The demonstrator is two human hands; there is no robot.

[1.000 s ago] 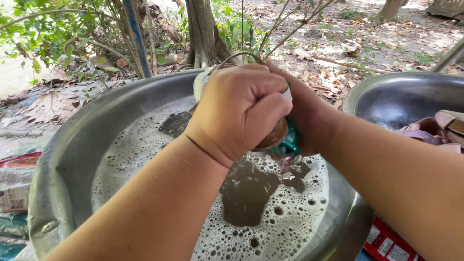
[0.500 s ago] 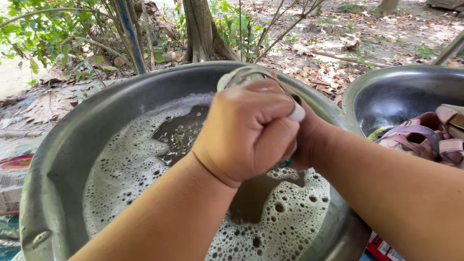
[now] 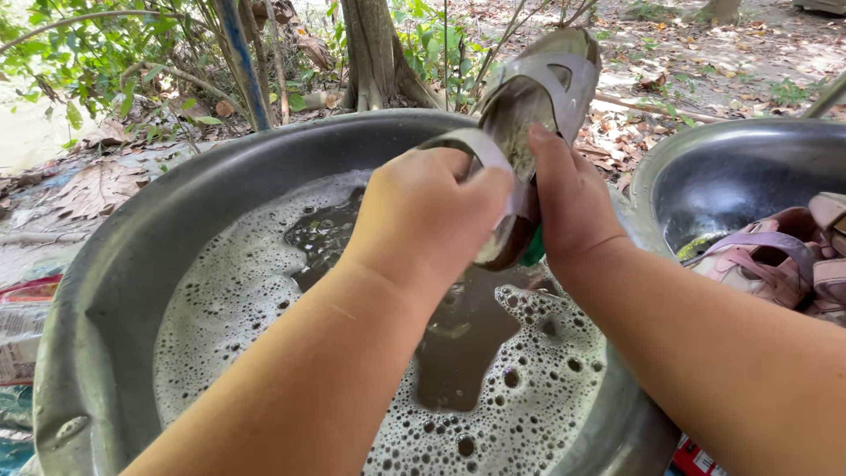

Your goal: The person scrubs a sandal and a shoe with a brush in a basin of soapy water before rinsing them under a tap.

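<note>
A grey strapped sandal (image 3: 539,84) is held tilted upright above a large metal basin (image 3: 132,256) of dirty, foamy water (image 3: 256,291). My left hand (image 3: 432,220) is closed around the sandal's heel strap and lower end. My right hand (image 3: 573,198) presses against the sandal's sole side with its thumb up on it. It grips a green scrubber (image 3: 533,253), of which only a small edge shows below the fingers. Both forearms reach in over the basin from the bottom right.
A second metal basin (image 3: 705,167) at the right holds pink sandals (image 3: 767,256). Tree trunks (image 3: 374,53), a blue pole (image 3: 236,53), shrubs and dry leaves lie behind. Printed packets (image 3: 22,330) sit at the left, and a red packet (image 3: 701,458) lies under the basins.
The sandal has been raised and tipped up, so its front end now stands clear above my hands. My left hand shifted to the strap. My right thumb now rests on the sandal.
</note>
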